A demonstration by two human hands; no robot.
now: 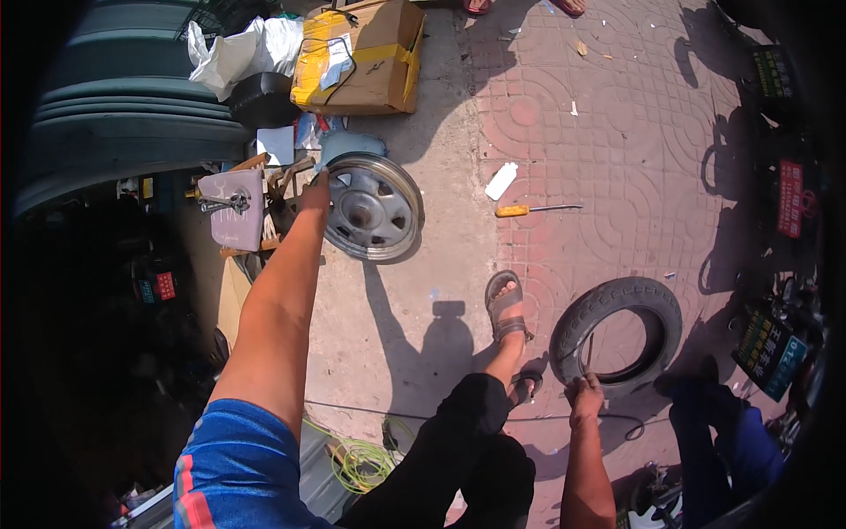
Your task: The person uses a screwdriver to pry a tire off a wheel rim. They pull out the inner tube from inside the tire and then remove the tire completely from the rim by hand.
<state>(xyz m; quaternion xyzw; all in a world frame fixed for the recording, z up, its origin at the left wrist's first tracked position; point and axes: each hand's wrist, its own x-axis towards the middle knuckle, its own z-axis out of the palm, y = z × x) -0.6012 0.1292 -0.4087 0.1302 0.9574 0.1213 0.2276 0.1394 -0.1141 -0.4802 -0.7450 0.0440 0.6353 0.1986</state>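
Observation:
My left hand is closed on the left edge of a silver steel wheel rim, which has no tyre on it. Its fingertips are partly hidden. Low on the right, a black tyre rests on the paving. My right hand is at the tyre's near edge, closed around a thin metal rod that points into the tyre's opening. Between rim and tyre, a screwdriver with a yellow handle lies beside a white plastic bottle.
A taped cardboard box and white bag stand at the far left. Tools lie on a small seat left of the rim. A green hose coil is near my legs. Blue-trousered legs of another person and parked vehicles are at right.

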